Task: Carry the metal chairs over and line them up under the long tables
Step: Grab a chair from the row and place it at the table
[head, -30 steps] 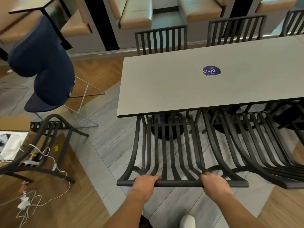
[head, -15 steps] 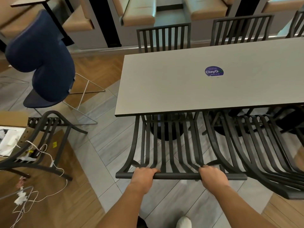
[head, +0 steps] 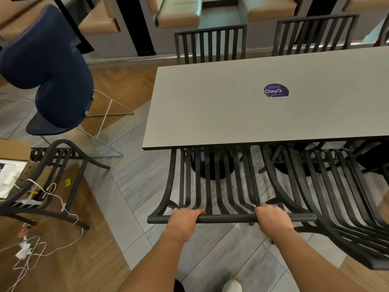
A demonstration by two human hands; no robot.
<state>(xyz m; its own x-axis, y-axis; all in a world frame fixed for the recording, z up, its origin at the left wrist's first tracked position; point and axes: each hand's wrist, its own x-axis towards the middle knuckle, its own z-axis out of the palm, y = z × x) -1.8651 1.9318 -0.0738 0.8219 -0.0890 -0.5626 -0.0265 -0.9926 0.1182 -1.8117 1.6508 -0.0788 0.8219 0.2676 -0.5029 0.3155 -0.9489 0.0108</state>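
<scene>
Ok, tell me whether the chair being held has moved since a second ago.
Yes. The chair has slid further under the table; its slats reach deeper beneath the table edge.

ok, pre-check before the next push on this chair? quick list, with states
1. Left hand wrapped on the top rail of the metal chair: ok.
2. Right hand wrapped on the same rail: ok.
3. Chair's seat end already under the long table edge: ok.
4. Side gap to the neighbouring chair on the right: not ok, their frames look close or touching near the rail's right end.
5. Clearance from the black table base ahead: cannot tell, slats hide it.
6. Loose white cable on the floor, off to the left and clear of the path: ok.
</scene>
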